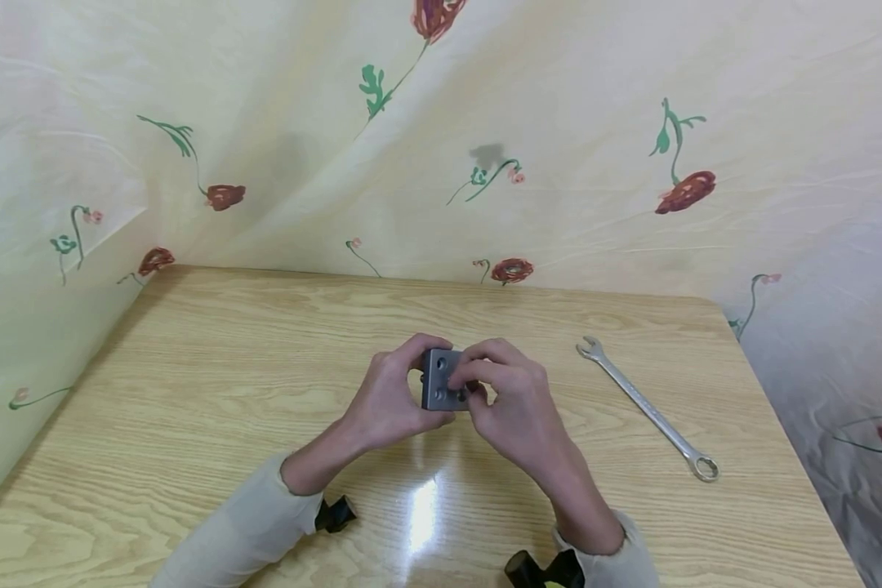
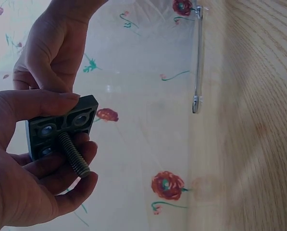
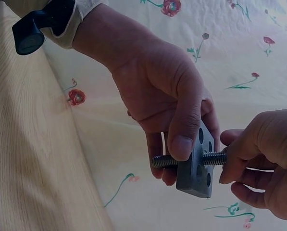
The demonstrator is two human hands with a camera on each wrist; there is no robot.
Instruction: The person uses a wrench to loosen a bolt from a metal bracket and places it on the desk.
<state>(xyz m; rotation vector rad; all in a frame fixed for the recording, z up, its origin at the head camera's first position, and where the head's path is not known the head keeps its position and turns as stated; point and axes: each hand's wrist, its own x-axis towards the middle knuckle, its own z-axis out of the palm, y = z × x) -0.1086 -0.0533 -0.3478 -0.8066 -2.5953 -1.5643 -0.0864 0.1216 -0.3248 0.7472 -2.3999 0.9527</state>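
My left hand (image 1: 393, 396) grips a small grey square plate (image 1: 434, 380) by its edges, held up over the table. The plate has round holes near its corners and a ribbed back, seen in the left wrist view. A threaded bolt (image 2: 75, 155) runs through its middle and sticks out on both sides. In the right wrist view my right hand (image 3: 263, 163) pinches the bolt's end on the plate's flat side, fingers covering its tip. The left thumb (image 3: 182, 147) presses on the plate, while other left fingers lie behind it, close to the bolt's other end.
A long combination wrench (image 1: 647, 408) lies slantwise on the wooden table (image 1: 228, 359), to the right of my hands. Flower-patterned cloth (image 1: 301, 204) hangs behind the table and along its sides.
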